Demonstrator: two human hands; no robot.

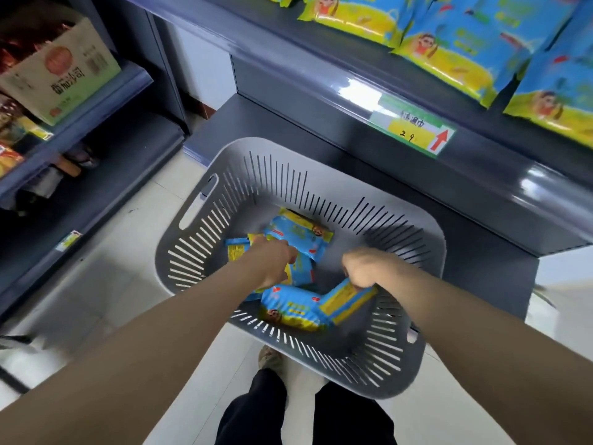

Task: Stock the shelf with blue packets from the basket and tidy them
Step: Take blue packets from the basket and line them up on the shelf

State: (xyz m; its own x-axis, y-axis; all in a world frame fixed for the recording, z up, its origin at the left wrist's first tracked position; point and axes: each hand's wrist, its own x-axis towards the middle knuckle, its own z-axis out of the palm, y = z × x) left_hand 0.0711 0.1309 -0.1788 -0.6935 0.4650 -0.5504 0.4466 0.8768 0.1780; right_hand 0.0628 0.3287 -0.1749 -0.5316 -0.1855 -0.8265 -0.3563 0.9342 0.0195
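Head camera, looking down: a person stands at a dark store shelf [321, 88] and reaches with both bare arms into a grey slotted basket [199, 203] set low against the unit, above the pale tiled floor [106, 284] — what carries the basket cannot be told. The right hand [359, 268] has its grip clenched on the end of a tilted packet [346, 300], which shows its yellow back and hangs against another packet lying flat near the basket's front wall. The left hand [272, 261] is down among the loose blue packets [298, 232] in the middle of the basket, fingers curled over them; motion blur hides whether its grip has closed on one. At least four packets remain in the basket, lying at odd angles and partly on top of each other. On the shelf above, behind a green price tag [414, 126], a row of shelved packets [449, 36] of the same blue-and-yellow design already stands, overlapping and leaning unevenly. Stocking looks well under way but unfinished: the basket must still be emptied and the row straightened. To the left, a neighbouring rack holds a cardboard box [61, 69] and other goods — no part of the job.
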